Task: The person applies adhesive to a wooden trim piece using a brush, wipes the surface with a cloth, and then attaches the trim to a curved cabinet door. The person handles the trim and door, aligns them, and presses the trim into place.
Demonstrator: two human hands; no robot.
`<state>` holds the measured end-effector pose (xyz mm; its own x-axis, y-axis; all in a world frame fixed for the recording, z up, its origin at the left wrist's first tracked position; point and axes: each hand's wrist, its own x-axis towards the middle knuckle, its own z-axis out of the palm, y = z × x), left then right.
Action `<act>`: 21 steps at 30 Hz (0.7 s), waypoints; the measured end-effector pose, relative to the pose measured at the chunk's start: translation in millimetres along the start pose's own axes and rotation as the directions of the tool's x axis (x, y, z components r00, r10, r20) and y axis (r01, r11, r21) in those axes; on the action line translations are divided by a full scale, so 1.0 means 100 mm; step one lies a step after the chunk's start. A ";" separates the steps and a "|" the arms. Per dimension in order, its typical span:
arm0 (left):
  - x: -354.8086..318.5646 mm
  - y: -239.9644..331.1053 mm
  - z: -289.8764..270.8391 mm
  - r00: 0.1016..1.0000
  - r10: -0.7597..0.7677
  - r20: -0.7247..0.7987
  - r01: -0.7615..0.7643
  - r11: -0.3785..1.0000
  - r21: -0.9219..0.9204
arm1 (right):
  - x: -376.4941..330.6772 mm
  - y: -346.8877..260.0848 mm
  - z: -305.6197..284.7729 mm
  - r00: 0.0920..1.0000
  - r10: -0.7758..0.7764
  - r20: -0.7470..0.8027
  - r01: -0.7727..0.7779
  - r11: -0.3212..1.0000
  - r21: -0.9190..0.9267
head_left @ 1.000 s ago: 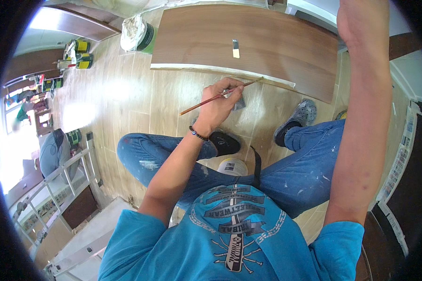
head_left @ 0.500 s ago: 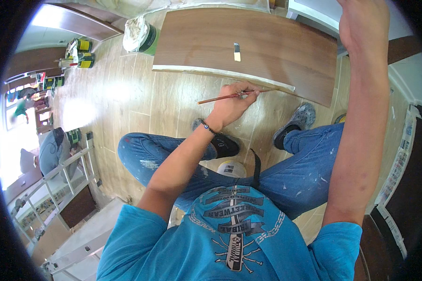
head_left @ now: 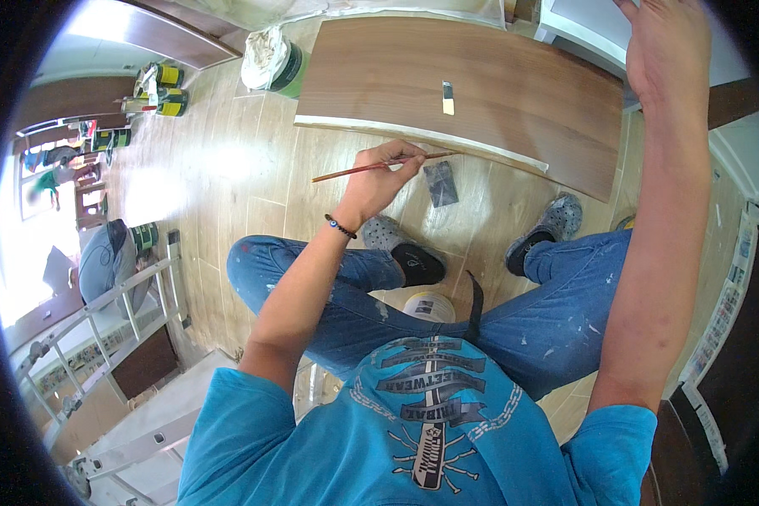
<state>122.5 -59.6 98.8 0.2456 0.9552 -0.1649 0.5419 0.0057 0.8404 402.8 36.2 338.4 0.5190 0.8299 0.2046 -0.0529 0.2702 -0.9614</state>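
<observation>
My left hand [head_left: 381,174] is closed around a slim paintbrush [head_left: 346,173] with a reddish-brown handle. The brush tip points right, close to the near edge of a brown wood-grain panel [head_left: 514,93]; whether it touches cannot be told. A pale strip [head_left: 413,135] runs along that near edge. On top of the panel lies a small dark-and-cream piece [head_left: 448,98]. Beside the brush, on the floor, is a dark grey rectangular piece [head_left: 440,184]. At the top right my right hand [head_left: 668,51] reaches to a white furniture piece [head_left: 594,21], its fingers extended and partly cut off by the picture's edge.
A green bucket with a whitish cover [head_left: 288,72] stands left of the panel. Several paint cans [head_left: 170,101] are farther left. An aluminium ladder [head_left: 131,295] stands at the left near a crouching person [head_left: 110,261]. Between my legs sits a small white tub [head_left: 430,305].
My left hand has drawn back leftward with the paintbrush, uncovering the dark grey piece on the floor. The whole view has shifted slightly. My right hand stays near the white furniture.
</observation>
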 end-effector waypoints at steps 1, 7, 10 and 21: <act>0.00 -0.01 -0.05 1.000 -0.015 -0.005 0.015 1.000 0.008 | -0.03 0.14 -0.09 0.989 -0.129 0.070 0.128 0.992 0.021; -0.02 -0.10 -0.34 0.995 -0.092 -0.032 0.092 0.995 0.027 | -0.03 0.26 -0.22 0.953 -0.250 0.169 0.245 0.968 0.052; -0.04 -0.11 -0.48 0.994 -0.100 -0.042 0.102 0.993 0.057 | -0.04 0.27 -0.19 0.952 -0.270 0.143 0.265 0.963 0.051; -0.06 -0.36 -1.08 0.981 -0.139 -0.137 0.166 0.962 0.215 | -0.07 0.25 -0.18 0.953 -0.258 0.156 0.255 0.966 0.041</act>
<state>14.7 -33.5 125.3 0.0553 0.9766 -0.2077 0.7351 0.1010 0.6704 413.5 28.5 309.2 0.3752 0.7979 0.4718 0.0464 0.4922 -0.8692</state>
